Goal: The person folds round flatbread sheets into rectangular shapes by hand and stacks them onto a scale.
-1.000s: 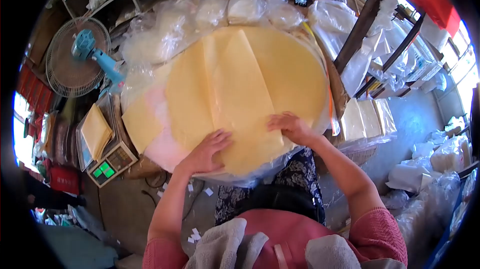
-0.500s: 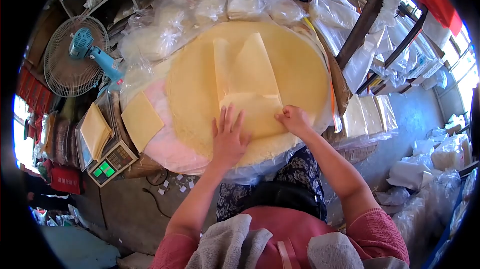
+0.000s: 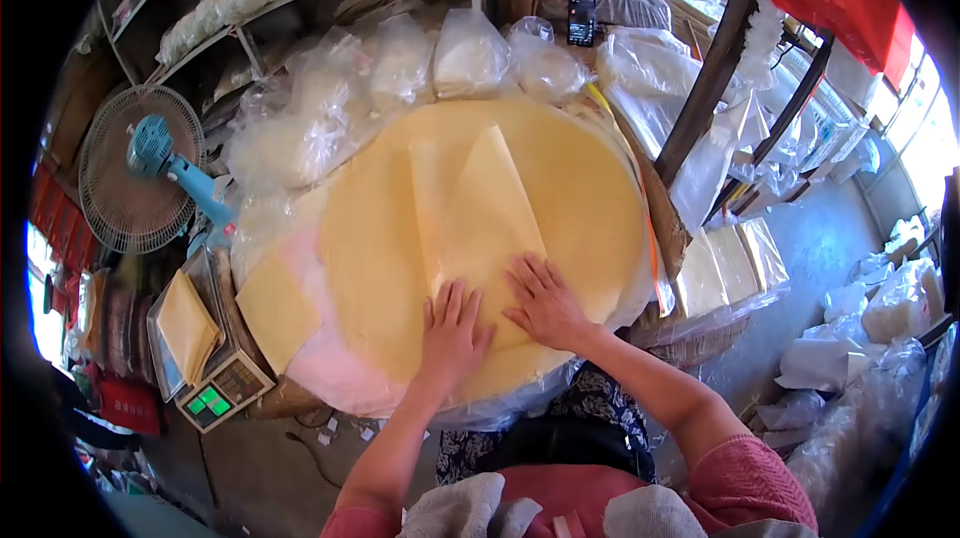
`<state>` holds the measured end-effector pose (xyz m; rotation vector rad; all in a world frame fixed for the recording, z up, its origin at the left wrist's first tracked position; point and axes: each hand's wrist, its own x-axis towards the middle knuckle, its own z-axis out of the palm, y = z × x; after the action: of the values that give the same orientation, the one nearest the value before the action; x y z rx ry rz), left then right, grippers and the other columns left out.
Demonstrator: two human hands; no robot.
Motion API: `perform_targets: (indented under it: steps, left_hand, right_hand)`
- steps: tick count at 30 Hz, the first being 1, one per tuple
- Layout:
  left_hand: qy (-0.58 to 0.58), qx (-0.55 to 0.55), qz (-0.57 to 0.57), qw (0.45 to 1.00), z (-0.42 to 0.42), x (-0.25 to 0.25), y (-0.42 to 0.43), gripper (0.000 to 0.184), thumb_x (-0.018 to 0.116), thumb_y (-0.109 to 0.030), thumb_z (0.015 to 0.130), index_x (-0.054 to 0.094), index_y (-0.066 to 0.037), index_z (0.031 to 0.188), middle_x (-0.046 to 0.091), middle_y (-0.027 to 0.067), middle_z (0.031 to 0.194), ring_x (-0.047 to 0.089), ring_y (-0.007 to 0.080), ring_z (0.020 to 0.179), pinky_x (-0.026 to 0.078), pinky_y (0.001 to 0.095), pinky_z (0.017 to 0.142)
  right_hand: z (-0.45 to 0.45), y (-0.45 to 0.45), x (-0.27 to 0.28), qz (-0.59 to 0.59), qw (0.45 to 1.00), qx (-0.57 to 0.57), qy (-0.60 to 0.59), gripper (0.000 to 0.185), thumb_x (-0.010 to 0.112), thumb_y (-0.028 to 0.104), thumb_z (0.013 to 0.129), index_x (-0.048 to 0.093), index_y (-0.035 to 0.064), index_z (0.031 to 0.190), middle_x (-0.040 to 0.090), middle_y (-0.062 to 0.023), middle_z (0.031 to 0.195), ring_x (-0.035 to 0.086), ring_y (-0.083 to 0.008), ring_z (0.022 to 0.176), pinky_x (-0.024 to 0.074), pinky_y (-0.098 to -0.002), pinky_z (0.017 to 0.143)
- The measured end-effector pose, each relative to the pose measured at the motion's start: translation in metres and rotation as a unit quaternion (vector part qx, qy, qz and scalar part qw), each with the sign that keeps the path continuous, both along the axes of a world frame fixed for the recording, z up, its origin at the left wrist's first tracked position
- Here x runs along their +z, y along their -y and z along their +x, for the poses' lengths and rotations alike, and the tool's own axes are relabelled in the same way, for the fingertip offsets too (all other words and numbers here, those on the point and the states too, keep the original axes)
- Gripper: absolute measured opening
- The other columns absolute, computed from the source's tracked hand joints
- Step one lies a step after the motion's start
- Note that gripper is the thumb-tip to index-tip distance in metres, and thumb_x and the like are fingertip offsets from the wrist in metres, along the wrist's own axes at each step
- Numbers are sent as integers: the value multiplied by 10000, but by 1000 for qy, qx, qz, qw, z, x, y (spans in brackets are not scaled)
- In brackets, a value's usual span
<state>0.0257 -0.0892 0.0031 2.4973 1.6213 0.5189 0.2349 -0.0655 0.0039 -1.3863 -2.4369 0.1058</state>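
A large round stack of thin yellow sheets (image 3: 590, 178) covers most of the work surface. The top sheet (image 3: 475, 203) has its sides folded inward into a long strip, with its far end split into two points. My left hand (image 3: 453, 333) lies on the near left part of the strip, palm down and fingers spread. Flat on the strip's near right part rests my right hand (image 3: 543, 303), fingers apart. Neither hand grips anything. The near edge of the strip is partly hidden by my hands.
On the left are a blue fan (image 3: 152, 145), a scale (image 3: 225, 393) bearing folded yellow sheets (image 3: 187, 328), and a folded sheet (image 3: 277, 310) over pink material (image 3: 335, 363). Plastic bags (image 3: 472, 58) line the back. Wrapped packs (image 3: 730, 258) lie right. A dark post (image 3: 705, 78) leans there.
Since half a second ago, my right hand has opened from a closed grip and moved left onto the strip. The near flap now lies flatter. The whole view has shifted, with the scene lower.
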Motion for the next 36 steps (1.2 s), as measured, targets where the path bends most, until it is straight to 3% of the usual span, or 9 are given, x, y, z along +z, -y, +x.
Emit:
perform_targets:
  steps: [6, 10, 13, 15, 19, 21, 28, 33, 36]
  left_hand:
    - [28, -22, 9, 999, -1, 5, -20, 536, 592, -356, 872, 499, -110, 1339, 378, 164, 1449, 327, 328, 1358, 166, 527, 1131]
    - [123, 3, -19, 992, -24, 8, -55, 406, 655, -215, 829, 593, -69, 1203, 540, 152, 1290, 483, 306, 1227, 326, 453, 1059]
    - [184, 84, 43, 978, -34, 17, -106, 350, 654, -103, 788, 611, -25, 1126, 607, 163, 1160, 546, 305, 1139, 447, 405, 942]
    - [212, 154, 23, 965, -37, 25, -148, 334, 635, -78, 785, 600, 0, 1108, 612, 185, 1114, 596, 309, 1038, 506, 392, 828]
    - [383, 242, -185, 872, -33, 44, -220, 236, 599, -70, 820, 575, 64, 1012, 633, 196, 970, 679, 256, 622, 545, 326, 511]
    - [435, 237, -271, 826, -36, 36, -249, 178, 580, -48, 823, 563, 85, 940, 638, 197, 875, 659, 246, 506, 529, 312, 430]
    - [531, 239, -272, 766, -33, 7, -268, 79, 589, -18, 819, 562, 56, 815, 624, 139, 765, 675, 241, 603, 560, 302, 488]
    - [623, 188, -205, 731, -35, 2, -236, 48, 612, 9, 815, 601, 53, 832, 657, 102, 809, 674, 194, 708, 554, 270, 628]
    - [507, 199, -94, 833, -35, -1, -212, 101, 612, 39, 807, 645, 16, 899, 678, 94, 882, 666, 193, 823, 530, 276, 730]
  right_hand:
    - [-3, -6, 15, 11, 999, 35, 8, 555, 524, 419, 910, 458, 106, 1363, 334, -158, 1467, 220, -355, 1398, 205, -505, 1121]
    - [7, -25, 25, -66, 994, 84, 14, 476, 569, 350, 905, 522, 95, 1304, 405, -174, 1413, 314, -324, 1361, 283, -477, 1089]
    - [27, -77, 26, -95, 961, 7, -258, 369, 595, 246, 899, 586, 66, 1221, 580, -177, 1218, 533, -260, 1187, 440, -422, 956]
    - [31, -122, 49, -80, 943, -111, -304, 234, 595, 153, 880, 636, 6, 1058, 670, -152, 956, 653, -288, 944, 524, -353, 787]
    - [40, -205, 51, -303, 831, -240, -400, 121, 633, 126, 856, 649, 17, 907, 664, -102, 708, 623, -174, 541, 507, -295, 489]
    - [38, -230, 47, -365, 804, -244, -401, 167, 687, 135, 840, 638, 13, 943, 651, -85, 719, 625, -148, 557, 495, -262, 473]
    - [19, -257, 30, -378, 781, -264, -421, 202, 726, 12, 769, 583, -1, 910, 640, -106, 711, 652, -170, 602, 528, -259, 490]
    - [16, -244, 30, -367, 696, -262, -559, 182, 652, -85, 758, 578, -22, 912, 651, -130, 795, 659, -210, 639, 567, -293, 564]
    - [19, -237, 18, -320, 706, -217, -592, 141, 601, -108, 758, 613, -13, 862, 659, -135, 788, 653, -217, 661, 558, -306, 586]
